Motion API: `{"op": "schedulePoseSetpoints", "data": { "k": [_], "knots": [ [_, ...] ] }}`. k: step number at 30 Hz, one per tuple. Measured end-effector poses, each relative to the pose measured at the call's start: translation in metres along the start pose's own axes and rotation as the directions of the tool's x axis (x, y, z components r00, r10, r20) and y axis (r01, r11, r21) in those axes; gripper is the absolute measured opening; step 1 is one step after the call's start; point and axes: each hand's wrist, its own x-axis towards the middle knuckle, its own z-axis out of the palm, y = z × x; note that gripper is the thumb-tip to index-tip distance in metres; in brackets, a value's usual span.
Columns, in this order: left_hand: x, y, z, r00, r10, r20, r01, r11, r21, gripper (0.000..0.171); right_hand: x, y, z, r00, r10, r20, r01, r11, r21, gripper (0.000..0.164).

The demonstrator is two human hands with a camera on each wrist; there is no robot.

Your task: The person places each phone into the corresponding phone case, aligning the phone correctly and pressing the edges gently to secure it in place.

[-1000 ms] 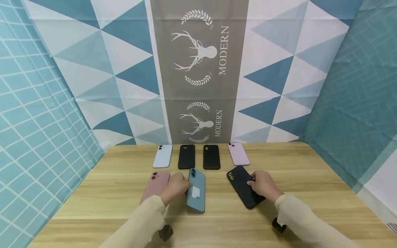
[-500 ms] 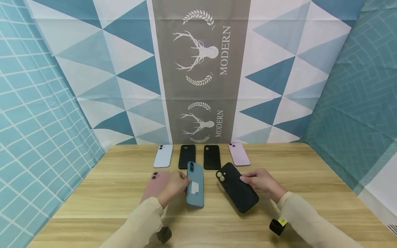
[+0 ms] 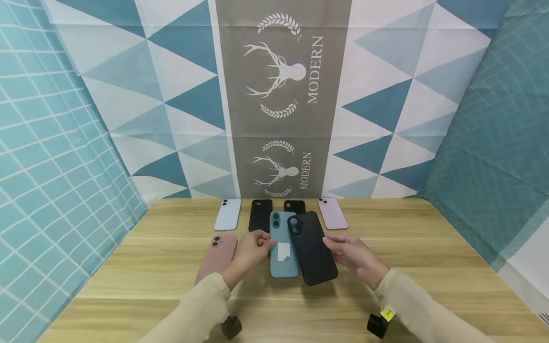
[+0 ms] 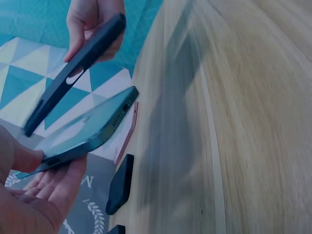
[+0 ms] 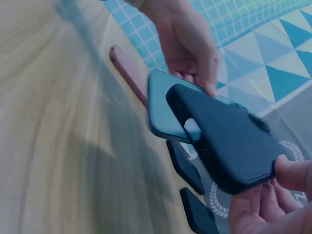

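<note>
Between its thumb and fingers, my left hand [image 3: 253, 250] grips a teal phone [image 3: 278, 233] by its left edge, above the table. A white label shows on the phone's back, below its two lenses. My right hand [image 3: 355, 259] pinches a black phone case [image 3: 316, 252] by its right edge. The tilted case overlaps the phone's right side in the head view, and teal shows through its camera cutout. In the left wrist view the case [image 4: 80, 68] is over the phone [image 4: 92, 129], with a gap between them. The case [image 5: 234, 136] partly hides the phone in the right wrist view.
A pink phone [image 3: 217, 257] lies on the wooden table [image 3: 146, 271] by my left forearm. Along the back edge lie a white phone [image 3: 227, 215], two black cases or phones, one left [image 3: 259, 214] and one partly hidden [image 3: 295, 206], and a lilac phone [image 3: 332, 214].
Both hands have lifted what they hold. The right hand has brought the black case left, over the teal phone's edge; the left hand has moved the phone slightly right and up.
</note>
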Motion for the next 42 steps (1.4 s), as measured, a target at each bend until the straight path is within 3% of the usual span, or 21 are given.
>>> {"op": "schedulePoseSetpoints", "data": {
  "k": [7, 10, 18, 24, 29, 35, 39, 42],
  "knots": [
    [-0.005, 0.008, 0.004, 0.999, 0.043, -0.005, -0.043, 0.977, -0.209, 0.012, -0.001, 0.003, 0.014, 0.999, -0.05, 0.021, 0.049, 0.998, 0.047, 0.054],
    [-0.005, 0.011, 0.004, 0.997, 0.078, -0.017, -0.079, 0.965, -0.249, 0.011, -0.002, 0.003, 0.019, 0.998, -0.067, 0.017, 0.066, 0.996, 0.063, 0.055],
    [-0.011, 0.019, 0.006, 0.983, 0.179, 0.027, -0.169, 0.96, -0.223, 0.012, -0.002, 0.001, 0.027, 0.994, -0.104, 0.016, 0.101, 0.987, 0.128, 0.056],
    [-0.013, 0.018, 0.007, 0.977, 0.211, -0.01, -0.209, 0.959, -0.194, 0.01, -0.006, -0.001, 0.033, 0.995, -0.101, 0.001, 0.101, 0.988, 0.116, 0.054],
    [-0.014, 0.02, 0.005, 0.97, 0.241, -0.005, -0.237, 0.949, -0.208, 0.01, -0.009, -0.003, 0.037, 0.99, -0.124, -0.071, 0.131, 0.985, 0.109, 0.049],
    [-0.016, 0.027, 0.003, 0.965, 0.258, -0.037, -0.261, 0.952, -0.162, 0.012, -0.012, -0.007, 0.04, 0.961, -0.204, -0.188, 0.22, 0.973, 0.066, 0.043],
    [-0.02, 0.03, 0.002, 0.968, 0.249, -0.033, -0.251, 0.955, -0.157, 0.012, -0.015, -0.011, 0.041, 0.947, -0.22, -0.236, 0.238, 0.97, 0.049, 0.04],
    [-0.022, 0.031, 0.003, 0.958, 0.284, -0.027, -0.285, 0.947, -0.151, 0.01, -0.017, -0.013, 0.044, 0.941, -0.225, -0.251, 0.245, 0.968, 0.053, 0.039]
  ]
}}
